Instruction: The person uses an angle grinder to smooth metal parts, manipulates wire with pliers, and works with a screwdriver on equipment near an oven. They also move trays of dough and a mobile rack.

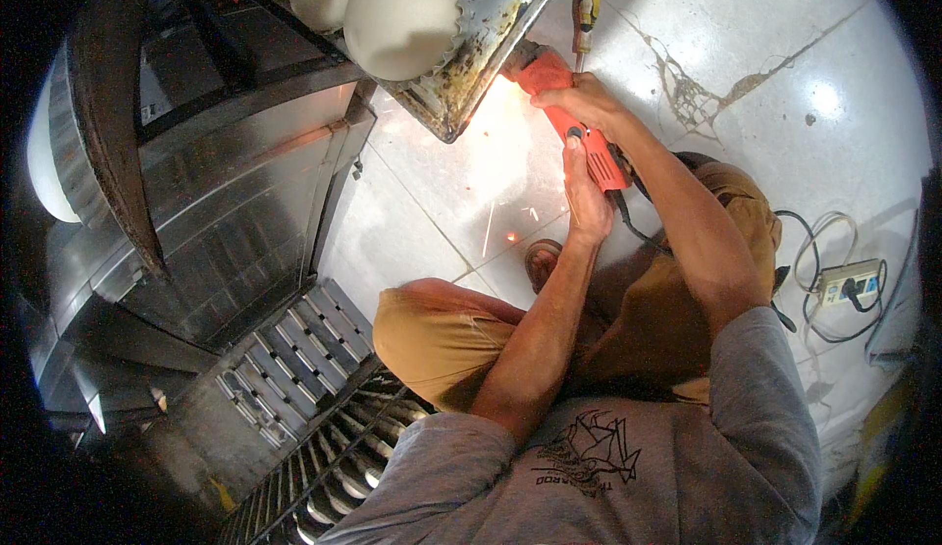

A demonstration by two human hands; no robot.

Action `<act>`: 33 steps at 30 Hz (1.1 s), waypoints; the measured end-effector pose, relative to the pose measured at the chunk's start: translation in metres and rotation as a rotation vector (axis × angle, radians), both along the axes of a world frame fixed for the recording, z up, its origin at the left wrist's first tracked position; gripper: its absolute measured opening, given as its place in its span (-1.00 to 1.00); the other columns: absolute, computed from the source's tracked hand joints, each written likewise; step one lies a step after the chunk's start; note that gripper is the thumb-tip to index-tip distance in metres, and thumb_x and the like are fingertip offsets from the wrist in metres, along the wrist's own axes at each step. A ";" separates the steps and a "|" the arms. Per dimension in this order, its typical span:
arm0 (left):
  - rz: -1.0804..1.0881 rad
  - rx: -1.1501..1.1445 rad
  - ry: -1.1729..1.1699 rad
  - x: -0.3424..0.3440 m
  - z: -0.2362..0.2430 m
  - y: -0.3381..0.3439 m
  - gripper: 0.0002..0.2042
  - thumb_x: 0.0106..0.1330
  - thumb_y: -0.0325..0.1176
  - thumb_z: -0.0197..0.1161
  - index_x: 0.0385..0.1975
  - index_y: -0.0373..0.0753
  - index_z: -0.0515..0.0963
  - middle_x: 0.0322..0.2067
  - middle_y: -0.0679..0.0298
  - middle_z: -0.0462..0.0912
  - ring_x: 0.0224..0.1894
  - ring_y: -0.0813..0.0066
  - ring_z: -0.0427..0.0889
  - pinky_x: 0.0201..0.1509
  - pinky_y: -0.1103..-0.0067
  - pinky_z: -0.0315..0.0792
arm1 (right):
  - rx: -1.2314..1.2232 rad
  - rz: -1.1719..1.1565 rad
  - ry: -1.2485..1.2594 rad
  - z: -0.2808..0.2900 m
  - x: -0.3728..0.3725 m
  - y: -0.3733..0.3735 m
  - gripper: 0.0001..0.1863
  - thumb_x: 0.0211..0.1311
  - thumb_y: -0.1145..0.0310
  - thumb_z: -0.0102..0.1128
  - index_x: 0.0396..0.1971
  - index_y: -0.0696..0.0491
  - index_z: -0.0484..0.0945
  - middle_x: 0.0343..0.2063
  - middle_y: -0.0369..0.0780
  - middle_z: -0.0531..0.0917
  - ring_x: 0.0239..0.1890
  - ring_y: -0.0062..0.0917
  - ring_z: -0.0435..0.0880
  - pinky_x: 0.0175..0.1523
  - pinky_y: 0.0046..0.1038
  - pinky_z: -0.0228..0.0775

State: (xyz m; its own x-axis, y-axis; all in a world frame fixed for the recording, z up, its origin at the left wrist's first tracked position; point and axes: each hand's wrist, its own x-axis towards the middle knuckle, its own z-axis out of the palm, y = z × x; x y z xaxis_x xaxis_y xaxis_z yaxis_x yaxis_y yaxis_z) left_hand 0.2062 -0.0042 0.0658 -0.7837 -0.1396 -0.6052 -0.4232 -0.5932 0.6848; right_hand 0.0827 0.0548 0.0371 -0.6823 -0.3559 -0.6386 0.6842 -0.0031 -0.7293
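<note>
A red angle grinder [589, 143] is held in both my hands, its dark head beside the edge of a stained metal tray [461, 94]. Bright light glows at that edge and sparks drop toward the floor. My left hand [589, 197] wraps the rear of the body, thumb lying along it near a dark button. Farther forward, my right hand [587, 103] grips the body close to the head. A black cord leaves the grinder's back end. Whether the disc touches the metal is hidden by the glare. White rounded pieces [402, 20], the nearest with a fluted rim, sit on the tray.
A screwdriver [586, 15] with a yellow and black handle is beyond my right hand. Cables run to a power strip [852, 285] at right. Cracked white tiles [706, 94] cover the floor. A steel cabinet [255, 241] stands left, with a wire rack [334, 457] at lower left.
</note>
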 end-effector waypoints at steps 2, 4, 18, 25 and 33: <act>-0.016 0.012 0.005 -0.003 0.003 0.000 -0.58 0.52 0.04 -0.09 0.13 -0.16 0.34 -0.12 0.32 0.52 -0.13 0.49 0.55 -0.02 0.47 0.48 | 0.031 0.004 0.012 0.004 -0.004 0.000 -0.38 -0.16 -0.01 0.47 -0.21 0.21 0.63 -0.37 -0.16 0.66 -0.37 -0.45 0.61 -0.23 -0.41 0.47; -0.026 0.018 0.006 -0.004 0.005 0.000 -0.57 0.52 0.05 -0.08 0.13 -0.16 0.34 -0.12 0.32 0.52 -0.13 0.49 0.54 -0.02 0.47 0.47 | 0.004 -0.027 0.005 0.014 -0.005 0.003 -0.39 -0.15 -0.01 0.47 -0.23 0.21 0.63 -0.37 -0.17 0.66 -0.38 -0.46 0.61 -0.25 -0.41 0.46; -0.046 -0.060 -0.038 -0.007 0.005 -0.003 -0.58 0.52 0.07 -0.10 0.08 -0.15 0.33 -0.18 0.31 0.51 -0.21 0.50 0.55 -0.15 0.46 0.51 | 0.071 -0.008 -0.021 0.006 -0.007 0.000 -0.39 -0.16 -0.01 0.47 -0.21 0.19 0.64 -0.38 -0.18 0.66 -0.40 -0.47 0.61 -0.26 -0.42 0.47; -0.019 -0.010 -0.043 -0.003 0.006 0.001 -0.57 0.52 0.08 -0.10 0.09 -0.15 0.32 -0.21 0.31 0.52 -0.26 0.49 0.56 -0.21 0.49 0.53 | -0.012 -0.007 0.021 0.006 0.000 0.002 -0.42 -0.16 0.00 0.47 -0.24 0.18 0.65 -0.43 -0.17 0.66 -0.42 -0.46 0.62 -0.29 -0.42 0.48; -0.077 -0.057 -0.033 -0.007 0.010 -0.004 -0.45 0.51 0.14 -0.13 0.22 -0.19 0.32 0.02 0.26 0.53 0.04 0.36 0.53 0.17 0.35 0.40 | -0.039 -0.066 0.034 0.028 -0.005 0.005 -0.42 -0.16 0.03 0.48 -0.23 0.19 0.64 -0.41 -0.17 0.66 -0.43 -0.47 0.62 -0.31 -0.42 0.48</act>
State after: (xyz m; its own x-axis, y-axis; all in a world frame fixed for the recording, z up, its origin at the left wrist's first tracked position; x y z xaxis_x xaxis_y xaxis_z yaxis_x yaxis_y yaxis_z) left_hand 0.1990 -0.0083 0.0762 -0.7731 -0.1143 -0.6239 -0.4892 -0.5186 0.7012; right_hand 0.0779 0.0598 0.0656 -0.7263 -0.3335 -0.6010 0.6562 -0.0761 -0.7507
